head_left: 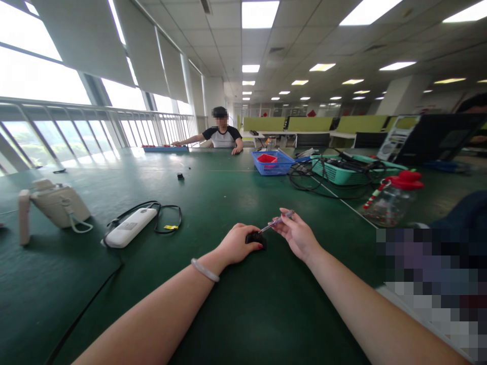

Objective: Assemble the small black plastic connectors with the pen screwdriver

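My left hand (pixel 240 244), with a pale bangle on its wrist, is closed around a small black part (pixel 259 240) resting on the green table (pixel 228 197). The fingers cover some of that part, so its exact kind does not show. In my right hand (pixel 299 235) is a slim screwdriver (pixel 276 221), pinched by its handle between thumb and fingers. Its thin shaft slants down to the left, and the tip meets the top of the black part; the exact contact spot is too small to make out.
Left lie a white power strip (pixel 131 228) with a black cable and a beige device (pixel 61 205). A small black piece (pixel 180 176) sits farther off. Rightward are a blue basket (pixel 279 167), a green basket (pixel 331 172) and a red-lidded jar (pixel 391 205). A person (pixel 222 134) sits opposite.
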A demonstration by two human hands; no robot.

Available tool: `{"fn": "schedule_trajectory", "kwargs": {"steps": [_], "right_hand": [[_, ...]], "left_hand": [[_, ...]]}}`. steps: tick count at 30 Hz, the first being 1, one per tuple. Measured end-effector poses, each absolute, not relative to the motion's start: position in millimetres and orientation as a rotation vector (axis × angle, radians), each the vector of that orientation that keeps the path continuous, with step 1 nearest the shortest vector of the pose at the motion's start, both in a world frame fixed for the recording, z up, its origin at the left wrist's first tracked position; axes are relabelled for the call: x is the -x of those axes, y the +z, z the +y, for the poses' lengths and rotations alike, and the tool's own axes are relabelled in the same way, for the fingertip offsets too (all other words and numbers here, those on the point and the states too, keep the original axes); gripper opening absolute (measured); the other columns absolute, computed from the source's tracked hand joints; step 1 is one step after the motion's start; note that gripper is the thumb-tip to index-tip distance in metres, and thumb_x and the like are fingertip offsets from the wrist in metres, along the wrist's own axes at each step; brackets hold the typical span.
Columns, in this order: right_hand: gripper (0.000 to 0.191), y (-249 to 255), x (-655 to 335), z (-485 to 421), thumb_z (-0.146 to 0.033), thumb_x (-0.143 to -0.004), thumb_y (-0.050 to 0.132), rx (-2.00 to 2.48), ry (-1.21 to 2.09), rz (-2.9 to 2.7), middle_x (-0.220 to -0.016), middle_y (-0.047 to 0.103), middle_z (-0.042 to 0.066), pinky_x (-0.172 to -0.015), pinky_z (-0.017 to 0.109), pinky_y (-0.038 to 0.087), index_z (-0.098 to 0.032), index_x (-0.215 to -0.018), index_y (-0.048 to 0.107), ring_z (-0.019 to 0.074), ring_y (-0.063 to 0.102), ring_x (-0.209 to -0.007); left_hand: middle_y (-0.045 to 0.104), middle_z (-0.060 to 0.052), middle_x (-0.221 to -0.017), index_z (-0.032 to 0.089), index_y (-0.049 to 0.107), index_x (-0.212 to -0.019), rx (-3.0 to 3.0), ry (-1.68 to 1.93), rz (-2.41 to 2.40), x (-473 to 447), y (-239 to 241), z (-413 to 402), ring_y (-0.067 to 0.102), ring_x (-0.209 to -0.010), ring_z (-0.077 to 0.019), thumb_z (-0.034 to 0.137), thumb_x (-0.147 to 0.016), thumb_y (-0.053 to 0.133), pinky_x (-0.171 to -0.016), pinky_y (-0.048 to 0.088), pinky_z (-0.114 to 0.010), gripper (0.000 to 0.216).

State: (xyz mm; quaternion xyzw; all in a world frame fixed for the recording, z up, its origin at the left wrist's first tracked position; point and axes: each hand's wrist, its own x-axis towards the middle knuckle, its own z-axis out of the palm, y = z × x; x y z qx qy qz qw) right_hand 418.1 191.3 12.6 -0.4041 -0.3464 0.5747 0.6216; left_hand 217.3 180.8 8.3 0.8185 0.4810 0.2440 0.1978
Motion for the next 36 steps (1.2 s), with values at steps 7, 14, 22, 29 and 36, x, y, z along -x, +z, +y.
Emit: {"fn": "schedule_trajectory", "kwargs": {"steps": [7,14,22,29,36], "right_hand": [[0.017,19.3,-417.9,188.5,-0.009,-0.089,0.052,0.930,1.323,-0.724,-0.071,0.072,0.002,-0.077,0.033,0.059,-0.021,-0.099,0.058,0.0172,0.074,-0.073],[0.016,18.7,-417.1,188.0,-0.010,-0.089,0.053,0.927,1.331,-0.757,-0.072,0.071,0.000,-0.075,0.032,0.059,-0.022,-0.098,0.060,0.0163,0.073,-0.072],[0.015,17.9,-418.5,188.6,-0.013,-0.085,0.061,0.894,1.336,-0.776,-0.072,0.070,0.000,-0.076,0.033,0.059,-0.023,-0.097,0.061,0.0162,0.072,-0.072],[0.017,20.1,-417.0,187.3,-0.012,-0.084,0.059,0.894,1.331,-0.749,-0.070,0.069,0.000,-0.075,0.032,0.058,-0.022,-0.097,0.060,0.0161,0.071,-0.071],[0.018,19.4,-417.1,187.8,-0.015,-0.080,0.064,0.886,1.334,-0.743,-0.069,0.067,-0.001,-0.073,0.032,0.057,-0.023,-0.095,0.061,0.0159,0.069,-0.069]], "left_hand": [[0.070,-0.007,-0.110,0.023,0.069,-0.117,-2.333,0.699,1.306,-216.4,7.3,179.6,0.059,-0.110,-0.0253,0.038,-0.078,0.072,-0.099,0.046,-0.036,0.042],[0.071,-0.005,-0.110,0.025,0.070,-0.116,-2.334,0.697,1.306,-216.5,7.8,180.0,0.059,-0.111,-0.0259,0.038,-0.078,0.071,-0.098,0.047,-0.037,0.040],[0.071,-0.006,-0.110,0.024,0.069,-0.116,-2.324,0.712,1.310,-217.0,5.8,181.3,0.058,-0.111,-0.0259,0.038,-0.077,0.072,-0.099,0.047,-0.037,0.042],[0.071,-0.006,-0.110,0.024,0.069,-0.117,-2.318,0.702,1.316,-217.0,5.8,180.6,0.058,-0.111,-0.0258,0.038,-0.077,0.072,-0.099,0.047,-0.037,0.042],[0.071,-0.005,-0.108,0.026,0.070,-0.115,-2.311,0.711,1.313,-217.4,5.8,181.3,0.059,-0.110,-0.0251,0.036,-0.077,0.072,-0.098,0.047,-0.036,0.040]]}}
